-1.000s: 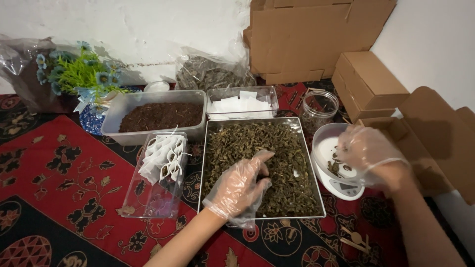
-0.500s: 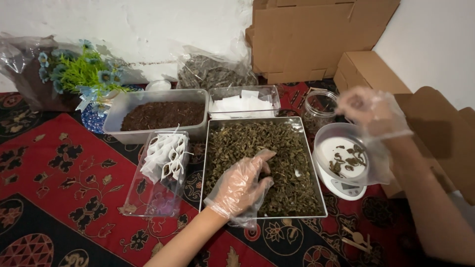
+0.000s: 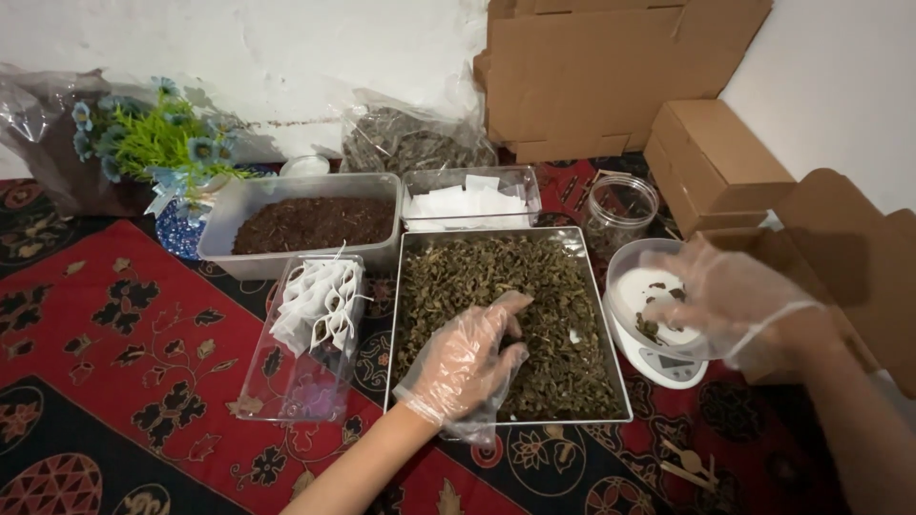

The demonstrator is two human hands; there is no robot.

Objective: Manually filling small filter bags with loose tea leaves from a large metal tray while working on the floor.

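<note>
My left hand (image 3: 463, 362), in a clear plastic glove, rests on the dried green leaves (image 3: 477, 272) that fill a metal tray (image 3: 613, 334); its fingers curl loosely into the leaves. My right hand (image 3: 739, 305), also gloved, hovers over a white bowl (image 3: 625, 277) standing on a small white scale (image 3: 668, 367). Its fingers are spread and point left above the bowl. A few dark leaves lie in the bowl.
Left of the tray lies a clear box of empty white tea bags (image 3: 310, 305). Behind it stand a tub of dark brown material (image 3: 305, 221), a box of white papers (image 3: 468, 202), a glass jar (image 3: 618, 212) and a bag of dried leaves (image 3: 410, 138). Cardboard boxes (image 3: 716, 157) sit at the right, an artificial plant (image 3: 167, 143) at the left.
My right hand rose from the bowl towards the jar, then came back down over the bowl. More leaves lie in the bowl than a second ago. My left hand stayed still.
</note>
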